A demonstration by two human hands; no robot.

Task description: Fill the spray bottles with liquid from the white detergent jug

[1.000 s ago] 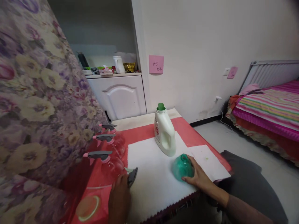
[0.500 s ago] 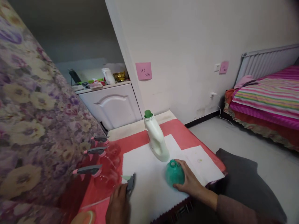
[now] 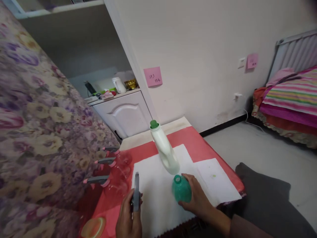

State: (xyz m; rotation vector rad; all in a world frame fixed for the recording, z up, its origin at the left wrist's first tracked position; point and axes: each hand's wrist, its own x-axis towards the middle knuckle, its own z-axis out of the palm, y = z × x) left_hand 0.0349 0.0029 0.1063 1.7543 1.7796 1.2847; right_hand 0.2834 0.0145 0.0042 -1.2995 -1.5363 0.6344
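Head view, change: since half a second ago, the sprayer top (image 3: 137, 186) has turned more upright in the left hand (image 3: 128, 216); the green bottle (image 3: 182, 191) stays in the right hand (image 3: 196, 198).
Left hand: clamped on the sprayer top, above the table's (image 3: 180, 124) near left part.
Right hand: wrapped round the side of the green bottle.
Green bottle: upright, open-necked, toward the table's near edge, right of its middle, just beside the foot of the white jug (image 3: 162, 147).
Step in hand: apparently handling bottle and sprayer top as two separate parts.
Next move: seems to call for a steady hold on the round bottle and care around its narrow neck.
Jug: uncapped, green inside its mouth, between the hands and the far edge.
Pink bottles (image 3: 116, 190): three, sprayers on, in a row along the left edge.
Near left corner: a round, pale-rimmed thing (image 3: 93, 228), unclear.
Surface: red cover (image 3: 182, 138), white cloth (image 3: 153, 183) over the middle, smaller white sheet (image 3: 213, 175) toward the right corner.
Room: flowered curtain (image 3: 39, 132) left, cupboard (image 3: 126, 114) behind, striped bed (image 3: 294, 102) right.
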